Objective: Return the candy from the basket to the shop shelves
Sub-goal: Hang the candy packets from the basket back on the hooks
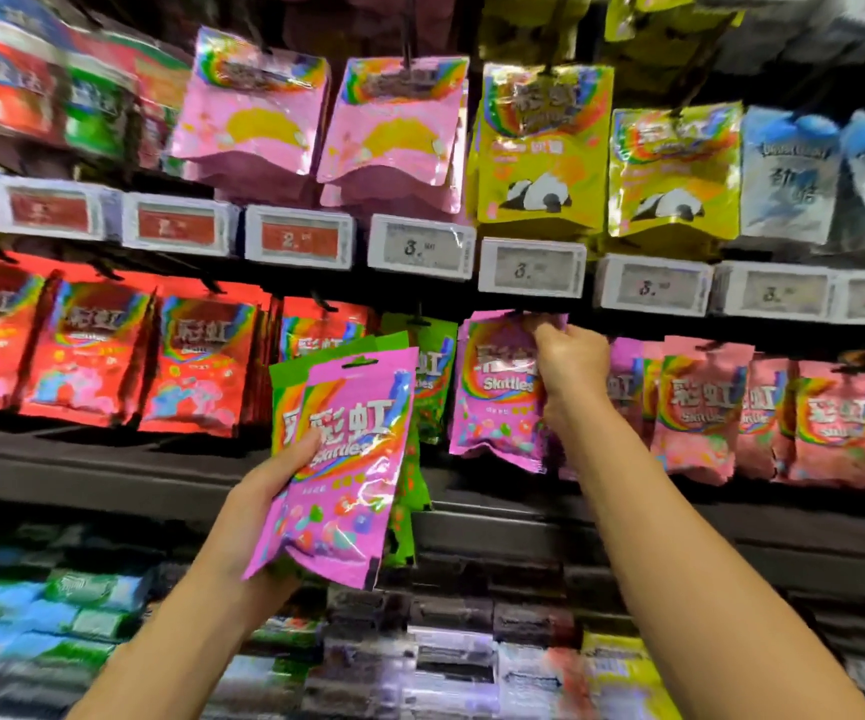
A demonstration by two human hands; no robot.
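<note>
At the shelf, right hand (570, 363) pinching hung purple bag (498, 392) — seemingly hooked.

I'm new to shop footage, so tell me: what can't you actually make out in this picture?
- Peg behind the purple bag, head view: right hand covers the bag's top.
- Price tags: digits after the first are blurred.
- Green bags: mostly hidden behind the pink bag in the left hand.
- Basket: out of frame.

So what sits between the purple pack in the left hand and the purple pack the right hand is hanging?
In the head view, green Skittles bags hang on a peg between the left hand's purple pack and the right hand's purple pack; more green packs are held behind the left one.
</note>
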